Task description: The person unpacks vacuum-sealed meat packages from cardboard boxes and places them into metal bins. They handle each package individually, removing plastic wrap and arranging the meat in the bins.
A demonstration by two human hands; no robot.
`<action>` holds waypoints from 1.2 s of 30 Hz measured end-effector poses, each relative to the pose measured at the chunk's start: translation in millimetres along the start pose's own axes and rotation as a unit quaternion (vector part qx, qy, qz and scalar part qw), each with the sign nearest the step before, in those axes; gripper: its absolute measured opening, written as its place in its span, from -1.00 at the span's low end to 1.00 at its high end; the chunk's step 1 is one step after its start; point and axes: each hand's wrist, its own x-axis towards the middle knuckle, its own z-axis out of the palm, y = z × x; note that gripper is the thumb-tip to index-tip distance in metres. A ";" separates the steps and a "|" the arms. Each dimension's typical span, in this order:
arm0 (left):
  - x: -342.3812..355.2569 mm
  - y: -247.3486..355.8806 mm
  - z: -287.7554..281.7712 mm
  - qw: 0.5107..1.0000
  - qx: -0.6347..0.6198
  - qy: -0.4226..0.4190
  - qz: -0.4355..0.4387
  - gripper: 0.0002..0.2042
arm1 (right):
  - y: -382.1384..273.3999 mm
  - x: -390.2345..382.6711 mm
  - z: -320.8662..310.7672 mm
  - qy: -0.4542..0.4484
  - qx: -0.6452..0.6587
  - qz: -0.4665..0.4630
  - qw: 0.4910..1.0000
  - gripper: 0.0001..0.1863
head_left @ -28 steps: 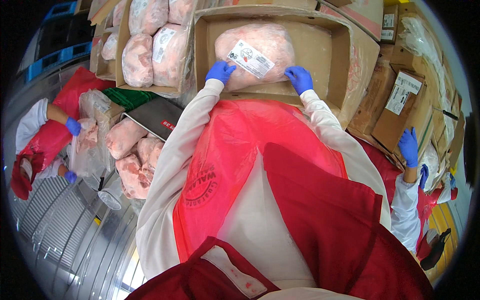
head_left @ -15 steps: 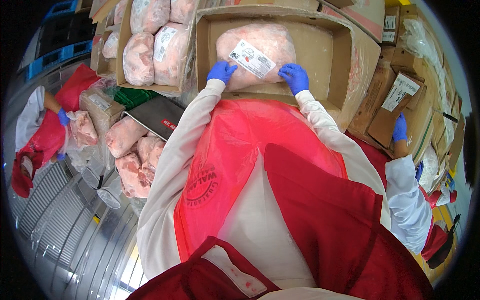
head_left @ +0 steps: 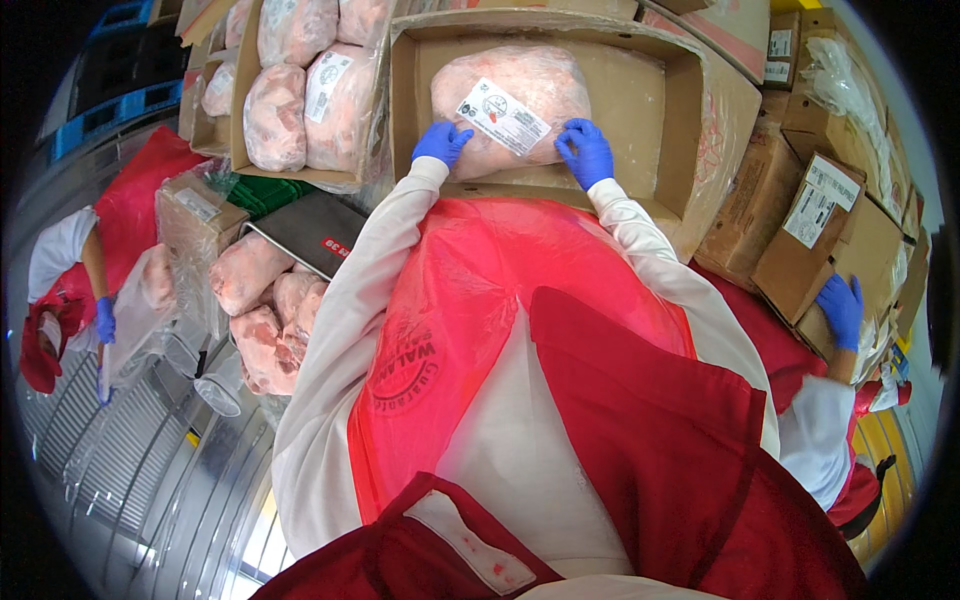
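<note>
Package label: White rectangular label point(head_left: 503, 117), slanting down to the right; black print, round emblem, small red mark.
Neighbour label: White label point(head_left: 327, 84) with black print, on a meat pack, upper left.
Box labels: White printed labels point(head_left: 809, 218) on a brown box point(head_left: 785, 268), right side of frame.
Panel tag: Red tag point(head_left: 343, 250) with white characters, on a dark panel point(head_left: 300, 232), left of centre.
Apron print: Black round stamp point(head_left: 403, 385) on the red apron point(head_left: 490, 240), centre of frame.
Open carton: Upper middle of my feed; brown cardboard point(head_left: 640, 110), holding one wrapped meat package point(head_left: 530, 80) toward its left side.
Left carton: Upper left; cardboard wall point(head_left: 240, 115) around several wrapped meat packs point(head_left: 275, 120), set close together.
Left hand: Blue-gloved left hand point(head_left: 443, 143) at the package's lower left edge, fingers bent, fingertips against it; I cannot tell whether wrap is pinched.
Right hand: Blue-gloved right hand point(head_left: 585, 153) at the package's lower right side, fingers part-bent, thumb a little apart; grip on the wrap I cannot tell.
Forearms: White sleeves point(head_left: 640, 235) reach up-frame, converging on the carton.
Co-worker: Gloved hand point(head_left: 842, 310) beside the brown box, right edge.
</note>
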 end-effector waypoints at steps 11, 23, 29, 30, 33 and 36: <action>-2.6 10.5 -8.4 1.000 -0.006 -0.011 -0.012 -0.54 | 79.6 -25.7 19.1 -0.101 0.572 0.513 0.632 -0.62; -2.0 15.2 -12.4 1.000 -0.011 -0.018 -0.012 -0.54 | 114.8 -41.4 44.9 -0.180 0.507 0.491 0.685 -0.89; 0.2 12.1 -9.4 0.999 -0.001 -0.026 -0.023 -0.53 | 132.4 -65.1 51.4 -0.182 0.522 0.386 0.739 -0.89; 0.5 9.7 -8.9 1.000 -0.003 -0.022 -0.021 -0.54 | 126.3 -58.0 41.2 -0.195 0.482 0.400 0.754 -0.90; -0.2 8.7 -8.3 1.000 -0.009 -0.009 0.001 -0.52 | 121.4 -38.1 20.4 -0.190 0.428 0.432 0.771 -0.90; 2.9 3.9 -6.9 0.999 0.014 -0.030 0.010 -0.51 | 128.5 -16.9 18.7 -0.115 0.405 0.492 0.762 -0.86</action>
